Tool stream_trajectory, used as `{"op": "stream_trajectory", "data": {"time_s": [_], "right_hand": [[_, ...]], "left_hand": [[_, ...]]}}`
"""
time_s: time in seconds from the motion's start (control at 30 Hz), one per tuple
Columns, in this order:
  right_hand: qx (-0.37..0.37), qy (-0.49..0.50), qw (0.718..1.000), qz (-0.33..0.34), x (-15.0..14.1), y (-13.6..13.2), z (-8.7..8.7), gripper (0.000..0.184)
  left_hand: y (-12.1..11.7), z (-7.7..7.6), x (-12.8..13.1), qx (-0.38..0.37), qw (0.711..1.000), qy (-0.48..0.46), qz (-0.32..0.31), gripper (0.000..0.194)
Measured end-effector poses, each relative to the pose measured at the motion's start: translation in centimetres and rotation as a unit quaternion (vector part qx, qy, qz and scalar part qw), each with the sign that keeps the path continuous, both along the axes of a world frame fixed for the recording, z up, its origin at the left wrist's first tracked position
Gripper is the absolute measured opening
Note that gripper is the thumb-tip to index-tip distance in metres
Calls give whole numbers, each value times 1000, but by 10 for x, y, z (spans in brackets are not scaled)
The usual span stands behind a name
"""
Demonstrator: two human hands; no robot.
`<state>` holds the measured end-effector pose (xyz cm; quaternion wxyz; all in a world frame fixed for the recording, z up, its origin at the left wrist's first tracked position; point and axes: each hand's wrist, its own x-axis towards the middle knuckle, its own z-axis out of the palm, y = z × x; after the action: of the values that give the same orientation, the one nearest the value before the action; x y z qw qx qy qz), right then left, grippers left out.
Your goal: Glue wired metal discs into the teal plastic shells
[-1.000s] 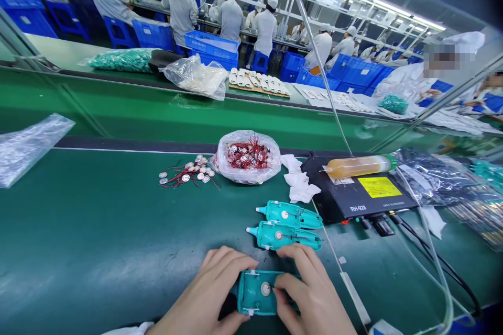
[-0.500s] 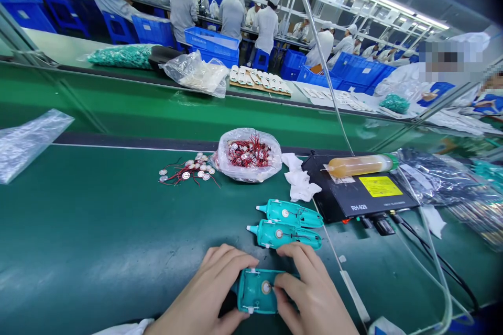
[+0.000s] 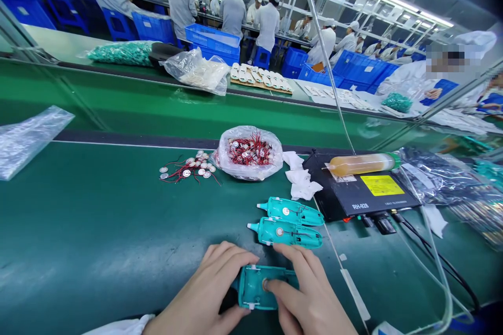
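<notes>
A teal plastic housing half [image 3: 255, 301], open side up, lies between my hands at the bottom centre. My left hand [image 3: 212, 282] is closed around its left end, fingers at the far edge and thumb at the near edge. My right hand [image 3: 310, 293] is closed about the right part, with one fingertip pressing on a small round disc [image 3: 264, 285] inside. That fingertip mostly covers the disc. Just beyond, two similar teal housing halves [image 3: 288, 233] lie side by side, each with a white-tipped nozzle to the left and a wired round disc inside.
A plastic bag [image 3: 251, 172] of red-wired discs stands at the back, with a loose pile [image 3: 192, 167] left of it. White tissues [image 3: 301, 178] lie near a black RH-928 box [image 3: 361, 193], which carries an amber-filled syringe [image 3: 361, 164]. Hoses and cables run down the right side.
My right fingertip has moved left onto the disc, which was in fuller view before. My left hand keeps its grip on the housing half.
</notes>
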<state>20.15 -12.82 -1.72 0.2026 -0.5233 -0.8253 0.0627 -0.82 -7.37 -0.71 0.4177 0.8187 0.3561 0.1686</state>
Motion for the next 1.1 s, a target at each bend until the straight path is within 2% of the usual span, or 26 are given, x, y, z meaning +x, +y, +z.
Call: {"op": "stream_trajectory", "data": {"time_s": [0.27,0.43,0.53,0.63,0.8,0.97,1.1], "right_hand": [[78,-7,997,-2,-6,3,6,31],[10,60,998,-32,5,4,14,28],[20,87,992,-84,17,8,19,20],[55,97,987,-113,25,14,21,13],[89,87,983,-134,34,25,21,11],[89,44,990,-96,39,39,23,17],[74,-3,996,-42,34,48,15,29]], "left_hand": [[-1,-3,-2,14,1000,-12,1,55],[0,-7,-2,39,999,-10,7,57],[4,-7,1,82,997,2,5,61],[10,-5,8,129,991,36,-15,53],[18,0,19,190,976,95,-49,36],[23,2,18,196,977,65,-46,49],[27,2,17,203,976,64,-41,66]]}}
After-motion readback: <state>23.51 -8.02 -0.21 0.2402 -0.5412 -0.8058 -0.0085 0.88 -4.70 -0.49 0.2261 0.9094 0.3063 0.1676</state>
